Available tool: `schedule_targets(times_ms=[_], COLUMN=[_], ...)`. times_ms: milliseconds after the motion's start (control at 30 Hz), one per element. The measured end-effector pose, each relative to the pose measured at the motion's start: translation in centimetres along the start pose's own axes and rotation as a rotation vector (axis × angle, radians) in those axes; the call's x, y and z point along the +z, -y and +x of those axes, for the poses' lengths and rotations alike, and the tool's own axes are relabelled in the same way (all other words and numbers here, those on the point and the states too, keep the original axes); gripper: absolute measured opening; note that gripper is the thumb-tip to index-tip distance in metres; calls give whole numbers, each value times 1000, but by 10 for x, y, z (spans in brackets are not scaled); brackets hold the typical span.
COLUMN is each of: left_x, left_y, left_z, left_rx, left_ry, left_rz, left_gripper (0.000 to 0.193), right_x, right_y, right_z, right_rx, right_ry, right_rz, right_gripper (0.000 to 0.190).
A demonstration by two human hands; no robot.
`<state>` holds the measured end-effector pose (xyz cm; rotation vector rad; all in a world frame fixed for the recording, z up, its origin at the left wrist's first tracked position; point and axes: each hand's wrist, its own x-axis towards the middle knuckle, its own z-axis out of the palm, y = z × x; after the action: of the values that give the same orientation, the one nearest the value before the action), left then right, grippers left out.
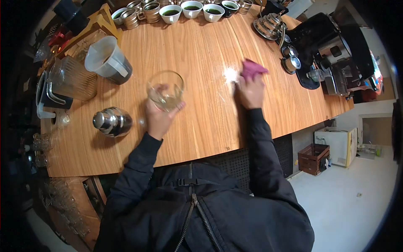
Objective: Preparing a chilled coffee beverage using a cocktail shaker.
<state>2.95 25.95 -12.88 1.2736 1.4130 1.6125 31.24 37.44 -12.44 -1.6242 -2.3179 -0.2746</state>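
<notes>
My left hand (160, 116) grips a clear drinking glass (170, 91) from below and the side, its rim tilted up towards the camera. My right hand (252, 93) is out over the wooden counter (201, 126), with a purple cloth (253, 67) under its fingers against the surface. Both the hand and the cloth are slightly blurred. A steel cocktail shaker (113, 122) stands to the left of my left hand. Beyond it is a translucent plastic measuring jug (108, 60) with dark contents in its lower part.
White cups (192, 10) of green liquid and several metal mugs (129, 19) line the far edge. A metal kettle (269, 25), small metal cups (291, 64) and an espresso machine (333, 53) stand at the right. A ribbed clear container (74, 78) sits at the left.
</notes>
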Motion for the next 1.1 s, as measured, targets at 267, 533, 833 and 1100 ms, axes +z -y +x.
schedule_targets(times_ms=[267,533,833,1100], left_x=[8,44,42,16], left_y=[9,37,36,-6], left_z=[50,56,50,-23], left_rx=[-9,98,65,60], left_ry=[-153,-115,-206,-207], left_rz=[55,-37,-51,149], left_gripper=[74,75,71,87], right_x=[-54,4,14,-58], right_y=[53,-161,-78,-9], right_z=[-143,-57,-30,-11], right_rx=[-555,444,176,183], right_ry=[460,172,171,-378], right_rz=[635,19,69,613], right_gripper=[41,50,53,54])
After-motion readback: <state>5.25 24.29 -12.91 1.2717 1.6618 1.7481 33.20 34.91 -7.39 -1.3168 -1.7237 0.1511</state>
